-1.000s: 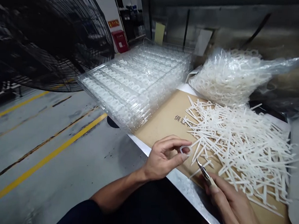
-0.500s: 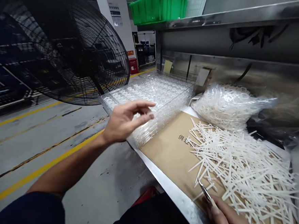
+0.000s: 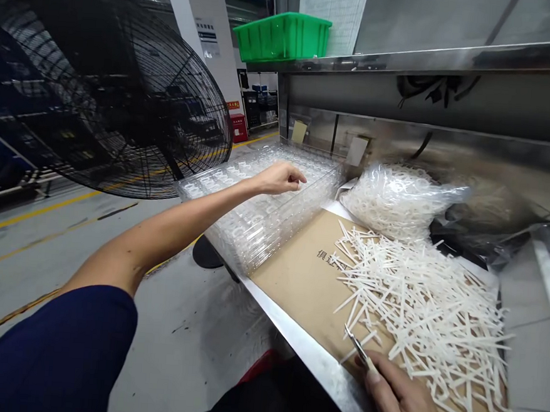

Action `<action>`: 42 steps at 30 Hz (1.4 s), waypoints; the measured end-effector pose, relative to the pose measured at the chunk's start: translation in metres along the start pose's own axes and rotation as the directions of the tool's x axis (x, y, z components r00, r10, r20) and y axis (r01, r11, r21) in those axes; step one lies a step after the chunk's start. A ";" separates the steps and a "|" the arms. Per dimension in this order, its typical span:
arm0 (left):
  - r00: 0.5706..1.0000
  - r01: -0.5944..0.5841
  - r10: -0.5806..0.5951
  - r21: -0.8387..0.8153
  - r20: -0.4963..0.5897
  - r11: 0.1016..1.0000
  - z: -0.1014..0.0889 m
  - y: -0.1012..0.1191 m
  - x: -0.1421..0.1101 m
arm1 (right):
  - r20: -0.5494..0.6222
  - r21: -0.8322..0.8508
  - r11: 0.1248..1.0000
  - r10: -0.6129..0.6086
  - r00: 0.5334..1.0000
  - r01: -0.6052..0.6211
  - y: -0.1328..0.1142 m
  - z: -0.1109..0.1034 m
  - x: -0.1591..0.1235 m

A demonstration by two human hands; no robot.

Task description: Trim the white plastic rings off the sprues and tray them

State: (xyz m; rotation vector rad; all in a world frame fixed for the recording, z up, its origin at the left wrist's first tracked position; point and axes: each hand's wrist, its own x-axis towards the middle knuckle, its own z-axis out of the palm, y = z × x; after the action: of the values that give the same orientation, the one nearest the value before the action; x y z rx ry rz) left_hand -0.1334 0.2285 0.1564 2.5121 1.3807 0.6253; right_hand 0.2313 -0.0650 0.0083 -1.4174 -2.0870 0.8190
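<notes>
My left hand is over the stacked clear plastic trays, its fingers curled in and close together. Whether a small part sits between those fingertips I cannot make out. Small white parts lie in rows in the top tray. Low on the right, my right hand is closed round small nippers with a pale handle and a pointed metal tip. Beside that hand, a loose heap of thin white plastic pieces spreads over a brown cardboard sheet.
A clear bag of white rings rests behind the heap. A large black fan stands at the left. Above the bench runs a metal shelf carrying a green bin. The bench's metal edge runs along the near side.
My left hand has moved forward and right over the trays, its fingers curling closer together. The right hand still holds the nippers near the heap. The view has shifted slightly.
</notes>
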 end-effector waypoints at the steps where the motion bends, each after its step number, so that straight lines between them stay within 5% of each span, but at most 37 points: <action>1: 1.000 -0.003 0.003 0.015 -0.014 1.000 -0.005 0.003 -0.002 | 0.006 0.006 1.000 0.008 1.000 -0.008 -0.001 0.000 0.000; 5: 0.992 -0.041 0.048 0.067 -0.116 0.997 -0.021 0.031 -0.020 | 0.026 0.035 0.999 0.038 0.999 -0.039 -0.004 -0.001 0.002; 9: 0.972 -0.195 0.210 0.140 -0.101 0.971 -0.009 0.083 -0.054 | 0.057 0.066 0.996 0.063 0.996 -0.067 -0.013 -0.002 0.003; 15: 0.927 -0.375 0.375 -0.016 -0.006 0.927 0.058 0.155 -0.087 | 0.125 0.044 0.993 0.106 0.987 -0.112 -0.035 -0.009 0.007; 21: 0.822 -0.459 0.499 -0.200 0.274 0.866 0.139 0.198 -0.054 | 0.072 0.019 0.998 0.054 0.996 -0.055 -0.034 -0.008 0.009; 24: 0.715 -0.524 0.571 -0.232 0.403 0.820 0.161 0.209 -0.035 | 0.069 0.006 0.999 0.042 0.997 -0.042 -0.033 -0.007 0.008; 26: 0.680 -0.541 0.600 -0.263 0.422 0.798 0.169 0.215 -0.028 | 0.074 -0.017 0.999 0.028 0.997 -0.027 -0.032 -0.006 0.007; 31: 0.741 -0.504 0.555 -0.234 0.379 0.832 0.180 0.231 -0.027 | 0.069 -0.055 0.998 0.024 0.997 -0.020 -0.030 -0.004 0.006; 38: 0.769 -0.493 0.461 -0.048 0.442 0.869 0.186 0.244 -0.040 | 0.072 -0.115 0.993 0.043 0.996 -0.035 -0.029 -0.004 0.005; 42: 0.791 -0.461 0.484 -0.156 0.374 0.874 0.185 0.235 -0.041 | 0.072 -0.135 0.990 0.045 0.996 -0.035 -0.031 -0.004 0.003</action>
State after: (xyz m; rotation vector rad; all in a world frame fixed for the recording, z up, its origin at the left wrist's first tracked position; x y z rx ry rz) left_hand 0.1096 0.0710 0.0693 2.7435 0.5782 0.1844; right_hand 0.2125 -0.0700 0.0330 -1.5240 -2.2125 0.7714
